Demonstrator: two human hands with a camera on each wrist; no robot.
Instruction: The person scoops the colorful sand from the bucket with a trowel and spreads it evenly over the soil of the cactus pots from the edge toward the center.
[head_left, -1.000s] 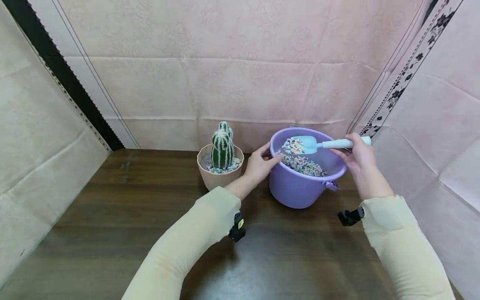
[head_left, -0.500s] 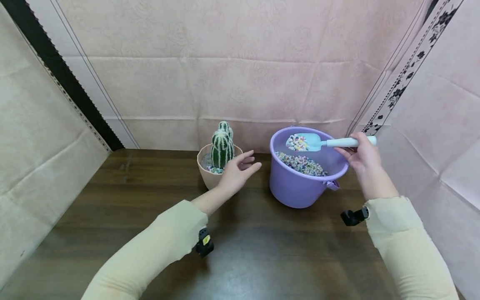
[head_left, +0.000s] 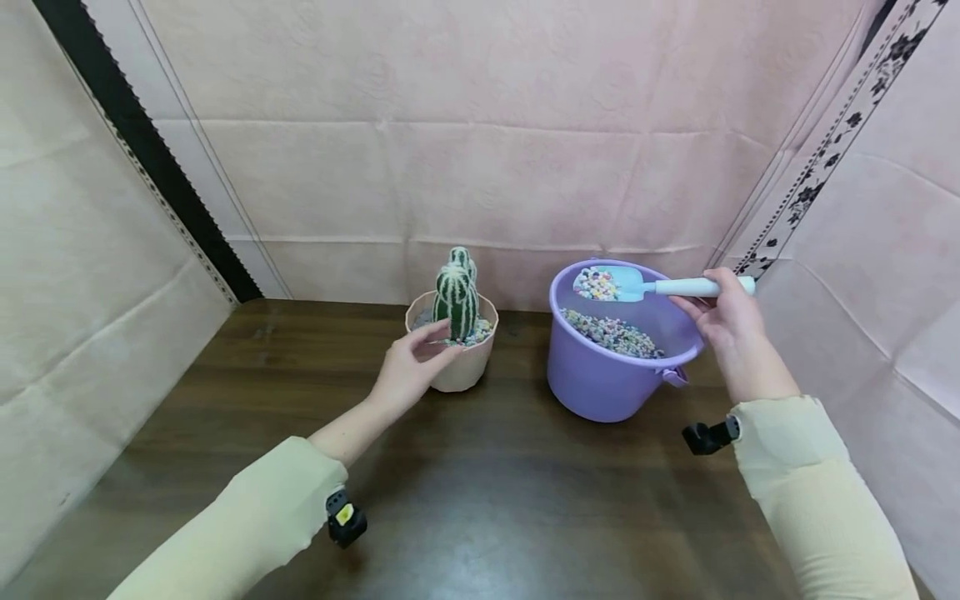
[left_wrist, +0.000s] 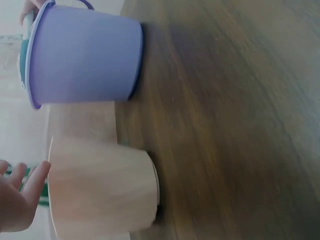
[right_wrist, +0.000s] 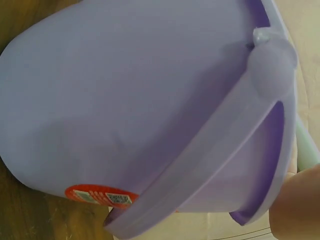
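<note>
"Light-blue scoop: where is it held?"

"Above the mouth of the purple bucket, at the right of the scene. Its blade is pointed left and is loaded with multicoloured beads; its pale handle is carried across the bucket's right rim."

"By what is it gripped?"

"By the right hand. The handle is pinched between thumb and curled fingers; whether the rim is touched as well cannot be told."

"What is seen in the bucket?"

"A bed of small beads, below the blade. In the right wrist view, a purple carrying handle and a red label are shown at its side."

"How is the left hand placed?"

"At the near left of the pale flowerpot, which is stood left of the bucket, apart from it. The fingers are parted from the thumb and slightly bent, with nothing grasped; contact with the pot cannot be made out."

"And in the pot?"

"A striped green cactus is set among coloured granules. Both containers are supported by the dark wooden tabletop."
</note>
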